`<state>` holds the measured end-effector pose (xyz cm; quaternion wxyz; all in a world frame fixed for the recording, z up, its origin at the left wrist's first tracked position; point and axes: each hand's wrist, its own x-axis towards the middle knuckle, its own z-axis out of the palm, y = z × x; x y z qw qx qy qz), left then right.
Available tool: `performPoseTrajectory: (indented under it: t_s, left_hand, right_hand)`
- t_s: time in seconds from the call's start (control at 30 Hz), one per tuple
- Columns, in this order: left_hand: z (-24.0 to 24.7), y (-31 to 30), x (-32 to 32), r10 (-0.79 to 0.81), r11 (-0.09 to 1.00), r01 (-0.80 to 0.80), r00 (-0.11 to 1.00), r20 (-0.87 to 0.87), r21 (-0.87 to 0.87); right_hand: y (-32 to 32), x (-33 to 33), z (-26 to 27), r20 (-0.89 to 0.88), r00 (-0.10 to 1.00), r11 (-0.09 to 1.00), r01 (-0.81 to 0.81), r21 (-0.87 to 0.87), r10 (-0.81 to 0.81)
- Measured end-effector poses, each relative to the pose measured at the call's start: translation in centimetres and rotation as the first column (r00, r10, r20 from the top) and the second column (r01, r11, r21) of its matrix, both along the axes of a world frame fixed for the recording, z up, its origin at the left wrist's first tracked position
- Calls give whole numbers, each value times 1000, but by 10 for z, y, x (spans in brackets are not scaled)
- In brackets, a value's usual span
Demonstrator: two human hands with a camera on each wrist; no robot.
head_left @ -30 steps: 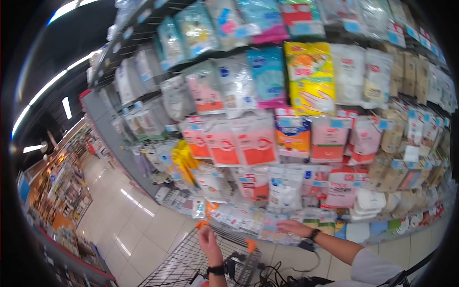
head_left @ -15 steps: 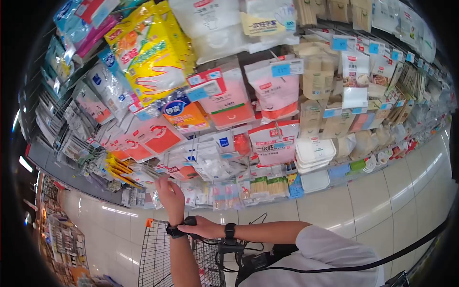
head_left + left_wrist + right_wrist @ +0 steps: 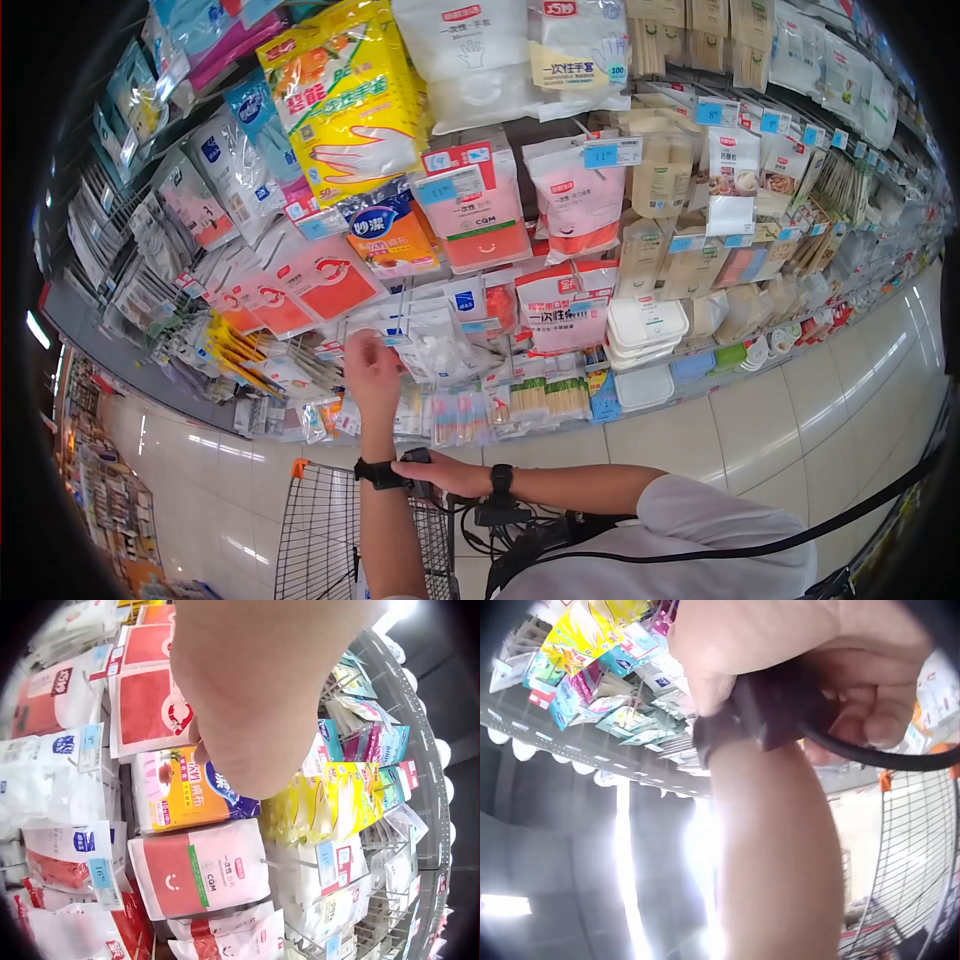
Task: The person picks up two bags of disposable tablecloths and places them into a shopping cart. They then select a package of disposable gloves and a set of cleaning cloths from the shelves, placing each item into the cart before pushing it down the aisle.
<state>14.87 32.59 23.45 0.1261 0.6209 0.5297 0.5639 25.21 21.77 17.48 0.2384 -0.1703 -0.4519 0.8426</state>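
In the head view my left hand (image 3: pixel 372 372) is raised before the shelf, fingers loosely curled and holding nothing. It overlaps the lower hanging packs, close to a clear white pack (image 3: pixel 440 345). A black strap with a small boxy camera (image 3: pixel 418 468) circles the left wrist. My right hand (image 3: pixel 452 474) reaches across and grips that camera. Seen from the right wrist, the thumb and fingers of the right hand (image 3: pixel 757 637) wrap the dark camera body (image 3: pixel 780 709), a cable trailing from it. The left wrist view has the left hand (image 3: pixel 240 712) in front of an orange and blue pack (image 3: pixel 180 787).
A wire shopping cart (image 3: pixel 320 530) stands below the forearms. Shelving ahead carries yellow glove packs (image 3: pixel 345 110), red-and-white packs (image 3: pixel 475 215) and white lidded boxes (image 3: pixel 648 330). Pale floor tiles (image 3: pixel 740 430) run along the shelf's foot. A black strap (image 3: pixel 800 545) crosses the body.
The right hand has moved left from near the lower shelf onto the left wrist camera. The left hand has risen and shifted left. The head view has turned right and closer to the shelf.
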Motion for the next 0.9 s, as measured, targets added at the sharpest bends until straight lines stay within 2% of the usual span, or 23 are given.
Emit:
performPoseTrajectory:
  t_s: [0.03,0.1,0.13,0.17,0.2,0.23,0.27,0.3,0.37,0.4,0.47,0.5,0.53,0.57,0.6,0.63,0.7,0.73,0.77,0.8,0.83,0.87,0.9]
  left_hand:
    - [-7,0,-4,-8,1000,8,1000,9,3]
    - [-26,7,-9,-60,998,59,974,-219,-12]
    - [-46,18,-16,-228,959,247,964,137,-140]
    - [-39,18,-13,-243,956,261,960,138,-133]
    - [-26,13,-5,-195,908,382,751,630,-174]
    - [-20,13,-3,-42,846,511,343,938,-149]
    - [-36,21,-9,-90,843,509,452,888,-173]
    - [-48,26,-11,-92,835,523,443,892,-173]
    - [-72,34,-13,-218,818,519,676,703,-246]
    - [-84,38,-12,-210,820,518,670,712,-245]
    - [-111,49,-10,-295,663,638,704,646,-392]
    - [-124,57,-7,-284,660,634,707,647,-403]
    - [-138,65,-2,-193,572,719,585,788,-394]
    - [-153,73,2,-72,490,796,444,893,-356]
    - [-167,78,8,-46,464,807,433,900,-365]
    - [-182,85,19,-18,473,799,429,903,-370]
    - [-207,105,37,40,461,602,719,693,-652]
    - [-222,121,40,53,466,601,714,698,-649]
    - [-242,139,45,-22,526,555,766,642,-645]
    - [-251,150,53,-84,587,511,810,580,-628]
    - [-261,158,60,-63,592,515,797,601,-620]
    - [-264,166,67,-99,708,521,742,663,-476]
    - [-272,175,72,-146,806,499,690,709,-319]
  right_hand:
    - [0,-2,-2,31,999,1000,20,-13,-20]
    - [1,-1,-3,103,995,1000,1,19,-3]
    - [3,-2,-9,86,996,999,-5,37,2]
    - [5,-3,-12,68,998,998,-18,54,14]
    - [10,0,-17,90,995,996,-44,73,37]
    - [16,5,-24,111,992,994,-64,89,54]
    - [23,13,-34,130,990,994,-65,82,54]
    - [36,24,-57,75,992,994,-101,38,98]
    - [53,60,-83,143,985,990,106,-94,-92]
    - [69,81,-105,207,963,961,213,-177,-175]
    - [98,131,-161,288,887,914,398,-83,-360]
    - [109,148,-166,348,839,874,476,-99,-418]
    - [126,163,-168,412,784,830,548,-105,-465]
    - [146,171,-179,421,789,836,536,-117,-447]
    - [168,179,-191,424,755,815,576,-66,-500]
    - [185,187,-204,426,719,789,614,-18,-549]
    - [213,186,-199,463,690,789,613,33,-556]
    - [229,181,-193,481,650,776,621,111,-589]
    - [242,179,-197,493,650,785,609,119,-579]
    - [254,178,-203,505,620,794,535,287,-600]
    - [265,177,-210,512,595,784,436,442,-620]
    - [269,169,-186,594,583,808,549,215,-555]
    - [280,170,-194,608,584,821,526,221,-538]
